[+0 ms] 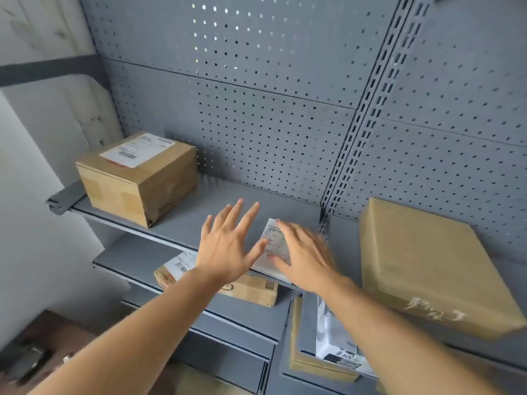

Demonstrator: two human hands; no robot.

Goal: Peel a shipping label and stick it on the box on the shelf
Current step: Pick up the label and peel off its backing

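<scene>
1. Left hand (228,246) spread flat, fingers splayed, palm down over the front part of the grey shelf (182,220). It grasps nothing.
2. Right hand (306,256) blurred, fingers extended and loose, lying over the right side of a white shipping label sheet (272,240). Cannot tell whether the fingertips press on the sheet or hover just above it; no pinch visible.
3. Label sheet lies flat on the shelf near its front edge, close to the slotted upright (368,109) that divides the two bays. It sits between the two hands, with the left thumb at its left edge. Printed lines show on its face; text too small to read.
4. Box (137,181), brown cardboard, stands at the left end of the same shelf, well apart from the hands. A white label (137,149) is already stuck on its top face.
5. Flat cardboard box (427,266) in the right bay, top face bare, pale print on its front side, front edge overhanging its shelf.
6. Lower shelf, under the left forearm: another cardboard parcel (251,289) with a white barcode label, partly hidden by the arm.
7. Lower right, below the right forearm: a white plastic mailer (336,343) resting against a cardboard piece.
8. Grey pegboard panel (256,124) backs the shelves.
</scene>
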